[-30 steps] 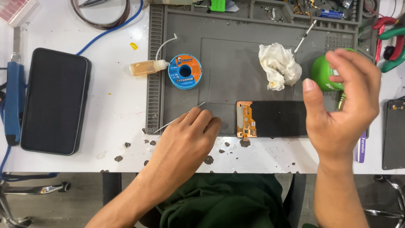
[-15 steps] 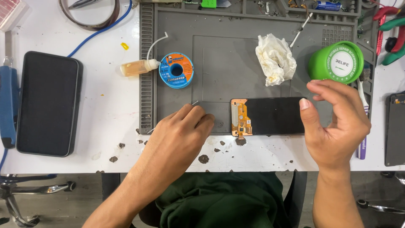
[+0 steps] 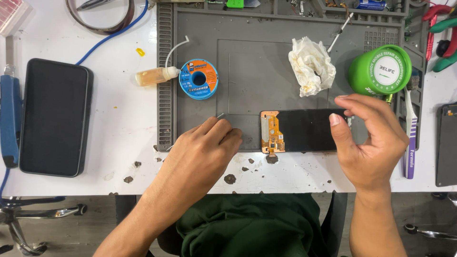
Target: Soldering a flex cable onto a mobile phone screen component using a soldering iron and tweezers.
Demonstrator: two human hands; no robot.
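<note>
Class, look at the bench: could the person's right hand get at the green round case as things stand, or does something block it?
Probably yes. The right hand hovers at the right end of the dark phone screen, and the green round case stands just beyond its fingertips on the grey mat, with nothing between them.

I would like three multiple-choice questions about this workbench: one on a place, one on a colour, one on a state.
1. Where is the crumpled tissue?
A. on the grey mat
B. on the floor
C. on the dark phone

2. What colour is the round tub?
A. red
B. green
C. white

3. What does the right hand do?
A. lies flat on the white table
B. holds the brush
C. touches the black screen panel

Answers: 1 A, the tissue lies on the mat's upper part; 2 B, its body is green; 3 C, the fingers meet the panel's right end.
</note>
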